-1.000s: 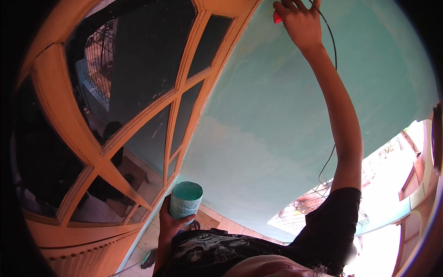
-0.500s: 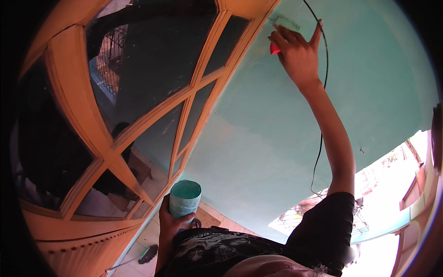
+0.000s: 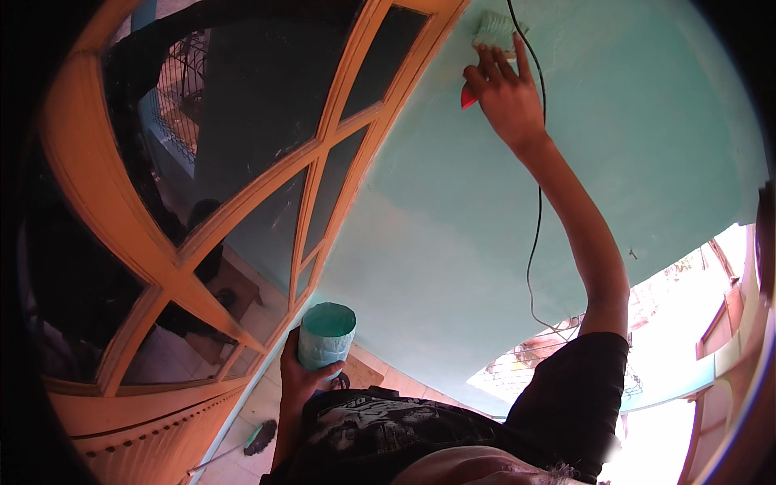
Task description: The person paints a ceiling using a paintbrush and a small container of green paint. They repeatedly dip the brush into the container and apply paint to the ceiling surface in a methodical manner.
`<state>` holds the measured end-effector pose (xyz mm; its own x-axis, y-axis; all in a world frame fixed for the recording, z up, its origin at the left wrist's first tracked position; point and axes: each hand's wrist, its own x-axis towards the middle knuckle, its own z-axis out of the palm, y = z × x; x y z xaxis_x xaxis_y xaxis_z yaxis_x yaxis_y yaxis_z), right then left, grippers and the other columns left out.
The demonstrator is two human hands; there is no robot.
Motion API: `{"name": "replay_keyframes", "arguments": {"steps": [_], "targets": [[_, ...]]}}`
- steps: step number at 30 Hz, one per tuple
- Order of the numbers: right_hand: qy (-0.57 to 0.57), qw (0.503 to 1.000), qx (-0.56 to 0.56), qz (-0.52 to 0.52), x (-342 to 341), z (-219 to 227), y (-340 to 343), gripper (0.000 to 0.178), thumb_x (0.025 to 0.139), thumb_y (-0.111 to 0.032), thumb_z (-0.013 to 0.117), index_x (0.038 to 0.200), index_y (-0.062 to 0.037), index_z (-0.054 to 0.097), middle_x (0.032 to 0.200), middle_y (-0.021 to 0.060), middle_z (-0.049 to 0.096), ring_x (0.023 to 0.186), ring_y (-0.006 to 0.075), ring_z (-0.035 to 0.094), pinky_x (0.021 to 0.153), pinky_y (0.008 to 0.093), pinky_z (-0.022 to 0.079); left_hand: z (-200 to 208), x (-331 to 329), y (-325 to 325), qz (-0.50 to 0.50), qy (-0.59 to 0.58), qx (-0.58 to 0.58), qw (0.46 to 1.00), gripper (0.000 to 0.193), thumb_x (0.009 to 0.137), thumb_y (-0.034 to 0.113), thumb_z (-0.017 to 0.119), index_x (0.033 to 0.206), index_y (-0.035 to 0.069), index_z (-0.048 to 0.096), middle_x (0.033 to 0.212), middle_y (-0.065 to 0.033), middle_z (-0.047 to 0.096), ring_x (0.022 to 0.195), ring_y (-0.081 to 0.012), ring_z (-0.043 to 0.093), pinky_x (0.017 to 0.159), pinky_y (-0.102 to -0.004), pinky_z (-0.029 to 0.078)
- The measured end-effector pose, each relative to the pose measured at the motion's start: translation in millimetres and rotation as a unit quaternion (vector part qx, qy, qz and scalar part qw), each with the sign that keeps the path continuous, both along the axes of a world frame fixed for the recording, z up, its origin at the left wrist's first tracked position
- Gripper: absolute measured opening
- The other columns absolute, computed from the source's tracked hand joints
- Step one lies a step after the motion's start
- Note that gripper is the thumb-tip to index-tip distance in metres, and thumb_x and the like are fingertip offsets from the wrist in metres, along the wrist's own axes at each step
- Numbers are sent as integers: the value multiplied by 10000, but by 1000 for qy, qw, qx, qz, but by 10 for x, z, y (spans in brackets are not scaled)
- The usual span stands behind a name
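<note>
High up at the wall, my right hand (image 3: 509, 101) grips a paintbrush (image 3: 495, 31) by its red handle, which pokes out beside the thumb. The pale green bristles press against the turquoise wall (image 3: 453, 210). One finger stretches up alongside a thin black cable (image 3: 540, 174) that hangs down the wall. Low down, my left hand (image 3: 303, 372) is wrapped around a paint-smeared container (image 3: 326, 343) with turquoise paint inside. It stands roughly upright in front of my body, its open top facing up.
An orange wooden frame (image 3: 315, 153) with dark glass panes (image 3: 234, 105) borders the wall on the left. A broom head (image 3: 260, 437) lies on the tiled floor below. A small nail or hook (image 3: 633, 254) sticks out of the wall at right, near a bright opening.
My right hand has shifted slightly left and down with the paintbrush, and more of the bristles shows. The container stays in my left hand, tipped a little differently.
</note>
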<state>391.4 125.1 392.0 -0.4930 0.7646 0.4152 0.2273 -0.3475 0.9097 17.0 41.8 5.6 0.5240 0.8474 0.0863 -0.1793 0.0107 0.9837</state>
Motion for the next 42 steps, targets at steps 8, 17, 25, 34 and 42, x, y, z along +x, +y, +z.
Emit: {"name": "replay_keyframes", "arguments": {"steps": [8,17,25,34,42], "targets": [[272,942,-86,175,-151,-255,-326,218,857,-179,765,1068,-195,714,1179,6,709,1085,169,685,1001,399,558,29,-95,-42,8,21,14,1000,850,571,209,951,1294,34,539,1170,-125,666,1071,-264,665,936,-414,532],[494,852,-12,171,-794,-622,-884,107,912,-156,762,996,-90,765,980,71,727,706,170,673,586,289,537,82,-123,-54,-5,34,0,999,872,545,183,958,1299,46,543,1183,-122,665,1098,-275,656,953,-433,531],[824,348,209,395,-801,-1483,-862,398,1045,-318,584,1179,56,608,828,119,694,719,186,690,750,348,592,2,-83,-58,-30,18,19,999,876,568,187,958,1319,42,532,1189,-126,659,1104,-274,654,955,-432,532],[847,129,150,493,-754,-1695,-730,380,1043,-330,577,1243,-14,511,889,93,655,856,231,668,854,417,585,75,-282,-47,-5,57,11,998,873,566,192,950,1312,37,525,1171,-129,659,1090,-276,658,933,-430,535],[845,303,19,441,-756,-1778,-761,594,973,-552,629,1239,-49,457,976,76,601,924,212,612,873,490,571,96,-332,-76,12,52,1,999,859,563,183,948,1297,34,529,1166,-121,654,1078,-267,659,935,-424,534]]}}
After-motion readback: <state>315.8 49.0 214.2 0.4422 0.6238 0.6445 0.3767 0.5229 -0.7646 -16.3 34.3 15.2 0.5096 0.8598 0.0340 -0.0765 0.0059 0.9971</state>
